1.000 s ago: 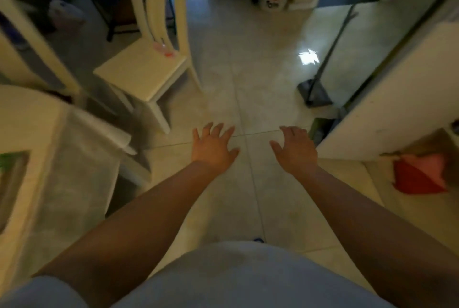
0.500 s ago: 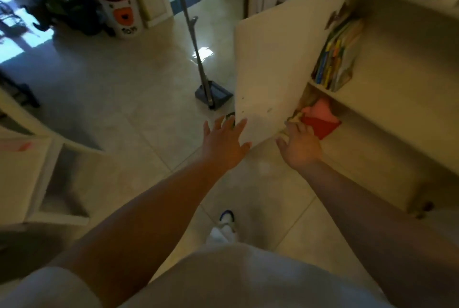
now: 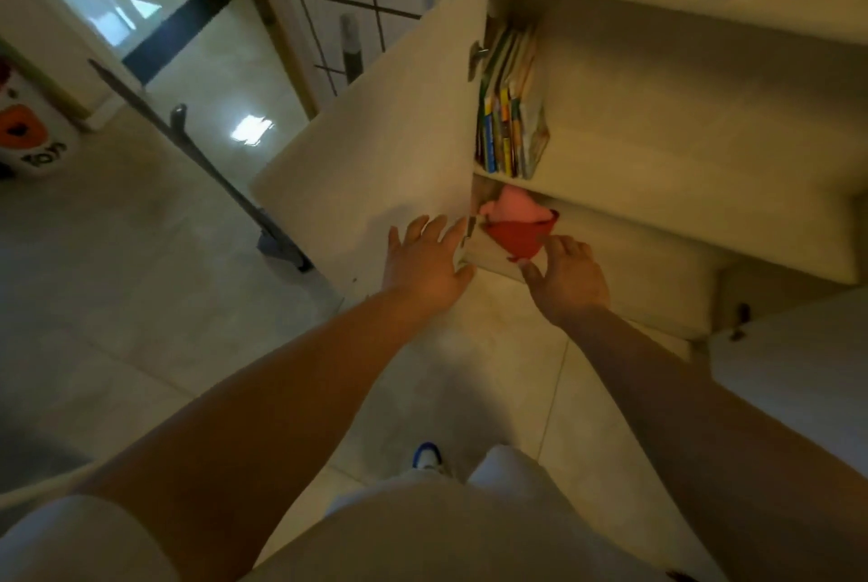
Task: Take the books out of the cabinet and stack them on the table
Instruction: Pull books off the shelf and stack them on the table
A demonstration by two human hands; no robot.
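Both of my hands reach out toward the open cabinet (image 3: 681, 121). My left hand (image 3: 425, 263) has its fingers spread and straight, holding nothing, in front of the lower edge of the open cabinet door (image 3: 399, 149); whether it touches the door I cannot tell. My right hand (image 3: 566, 277) is also relaxed and empty, fingers loosely extended, just below the red cloth (image 3: 519, 237) on the lower shelf. The books (image 3: 509, 111) stand upright in a row at the left end of the upper shelf, against the cabinet's side, well above both hands. A pink cloth (image 3: 519, 205) lies on the red one. A long-handled dustpan (image 3: 277, 248) stands on the tiled floor (image 3: 117, 290) to the left of the door.
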